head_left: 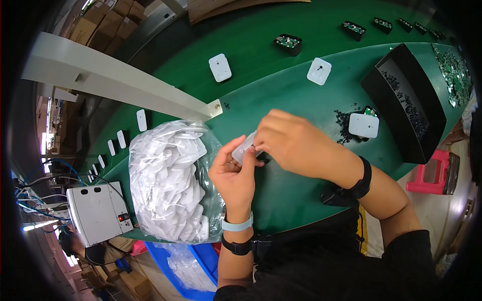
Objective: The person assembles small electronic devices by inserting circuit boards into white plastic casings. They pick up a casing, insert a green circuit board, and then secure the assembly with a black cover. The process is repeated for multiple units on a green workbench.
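While the white rounded plastic cover (243, 149) is held above the green surface (288, 205) in the grip of the left hand (233, 175), its far-right end is overlapped by the right hand (291, 143). The right grip is pinched narrow there; whether a small part is held cannot be told. The cover's long axis appears slanted from near left to far right. The clear bag of white covers (165, 175) is set just left of the left hand.

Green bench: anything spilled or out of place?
Yes: small black parts lie loosely scattered beside the rightmost white cover. Looks odd because similar-looking parts sit in the black box nearby; possibly spilled, possibly set out deliberately.
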The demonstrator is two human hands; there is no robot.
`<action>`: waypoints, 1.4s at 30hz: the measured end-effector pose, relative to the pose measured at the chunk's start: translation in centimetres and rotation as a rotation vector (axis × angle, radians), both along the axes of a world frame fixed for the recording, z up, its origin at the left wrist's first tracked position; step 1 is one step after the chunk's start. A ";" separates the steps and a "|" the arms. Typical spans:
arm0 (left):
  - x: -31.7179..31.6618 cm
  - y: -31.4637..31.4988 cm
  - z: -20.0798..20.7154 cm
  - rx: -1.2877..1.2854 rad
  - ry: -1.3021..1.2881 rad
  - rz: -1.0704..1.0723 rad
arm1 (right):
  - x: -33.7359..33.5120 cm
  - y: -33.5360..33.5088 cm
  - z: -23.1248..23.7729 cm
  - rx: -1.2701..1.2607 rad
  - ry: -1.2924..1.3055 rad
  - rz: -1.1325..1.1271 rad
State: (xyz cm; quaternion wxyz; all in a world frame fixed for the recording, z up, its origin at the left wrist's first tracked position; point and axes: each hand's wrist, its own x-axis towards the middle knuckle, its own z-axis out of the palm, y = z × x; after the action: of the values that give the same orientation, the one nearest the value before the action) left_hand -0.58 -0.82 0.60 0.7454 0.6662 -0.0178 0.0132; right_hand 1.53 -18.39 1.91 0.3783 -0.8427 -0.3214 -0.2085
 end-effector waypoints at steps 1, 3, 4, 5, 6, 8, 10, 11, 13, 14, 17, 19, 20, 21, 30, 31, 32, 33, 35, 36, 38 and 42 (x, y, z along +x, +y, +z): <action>0.0 0.2 0.2 -0.013 0.005 0.020 | 0.0 0.0 0.4 0.114 0.127 -0.017; 0.0 0.2 0.3 -0.106 0.037 0.051 | -0.1 -0.3 1.7 0.339 0.379 -0.045; 0.0 0.2 0.4 -0.153 0.050 0.068 | 0.0 -0.2 1.6 0.397 0.451 -0.004; 0.0 0.2 0.5 -0.151 0.042 0.067 | 0.2 -0.3 1.1 0.454 0.522 0.038; -0.1 0.0 0.6 -0.153 0.037 0.063 | 0.3 -0.3 0.8 0.507 0.597 0.076; -0.1 -0.2 0.9 -0.153 0.038 0.052 | 0.1 0.1 0.7 0.537 0.677 0.079; -0.1 -0.2 0.9 -0.148 0.070 0.036 | -0.1 0.4 0.7 0.567 0.746 0.078; -0.1 -0.2 0.9 -0.146 0.087 0.027 | -0.1 0.5 0.7 0.582 0.774 0.077; 0.0 -0.2 0.5 -0.113 0.079 -0.013 | -0.2 0.4 0.8 0.620 0.822 0.069; 0.0 -0.1 0.2 -0.097 0.075 -0.035 | -0.4 0.7 0.5 0.651 0.846 0.067; 0.2 0.1 0.0 -0.056 0.177 -0.074 | 0.0 0.0 0.5 0.605 0.877 0.111; 0.3 0.1 0.2 -0.033 0.213 -0.095 | 0.6 -0.5 -0.3 0.521 0.856 0.170; 0.3 0.1 0.2 -0.011 0.229 -0.098 | 0.8 -1.1 -0.6 0.509 0.914 0.220; 0.4 0.5 0.3 0.013 0.238 -0.085 | 1.5 -1.3 0.6 0.454 0.808 0.168; 1.1 1.2 0.2 -0.438 0.329 -0.130 | 11.8 -5.6 0.4 -0.444 0.130 -0.870; 1.1 0.9 -0.1 -0.451 0.328 -0.145 | 12.7 -7.0 0.0 -0.401 0.229 -0.833; 1.1 1.1 -0.1 -0.456 0.325 -0.142 | 13.9 -8.1 -0.5 -0.351 0.328 -0.776; 1.1 1.1 0.0 -0.460 0.321 -0.139 | 14.4 -8.5 -0.9 -0.303 0.432 -0.717; 1.0 1.6 0.2 -0.465 0.312 -0.100 | 13.0 -6.5 1.2 -0.096 0.442 -0.596; 1.0 1.9 -0.2 -0.473 0.313 -0.106 | 12.0 -5.9 2.6 0.053 0.568 -0.481; 1.0 1.6 0.0 -0.542 0.331 -0.132 | 9.0 -5.4 3.7 0.356 0.764 -0.242; 1.1 1.9 -0.1 -0.651 0.375 -0.156 | 3.5 -3.7 2.9 0.760 0.839 0.078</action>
State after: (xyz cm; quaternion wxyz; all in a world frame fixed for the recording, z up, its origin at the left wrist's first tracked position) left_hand 0.52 1.08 0.51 0.9070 0.3823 0.0734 -0.1605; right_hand 5.00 -22.09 4.79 0.7577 -0.6455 -0.0771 0.0572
